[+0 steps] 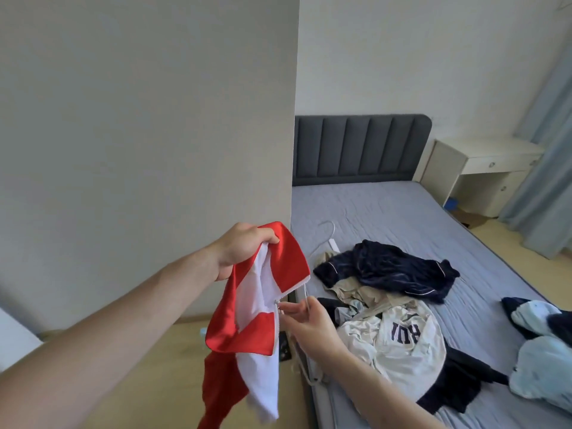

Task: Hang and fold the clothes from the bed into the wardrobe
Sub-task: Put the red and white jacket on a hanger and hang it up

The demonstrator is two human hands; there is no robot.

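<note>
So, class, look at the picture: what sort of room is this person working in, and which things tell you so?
Most likely a bedroom in a home. A bed with a padded grey headboard fills the room, loose clothes lie scattered on it, and a small white desk stands beside a curtain.

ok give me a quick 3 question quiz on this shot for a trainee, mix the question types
1. True or false: the left hand grips the red and white jacket by its top edge.
2. What lies on the bed behind the dark navy garment? A) white hanger B) belt C) pillow
3. Fill in: the right hand has its fingers at the jacket's ____.

Key: 1 true; 2 A, the white hanger; 3 zipper.
</note>
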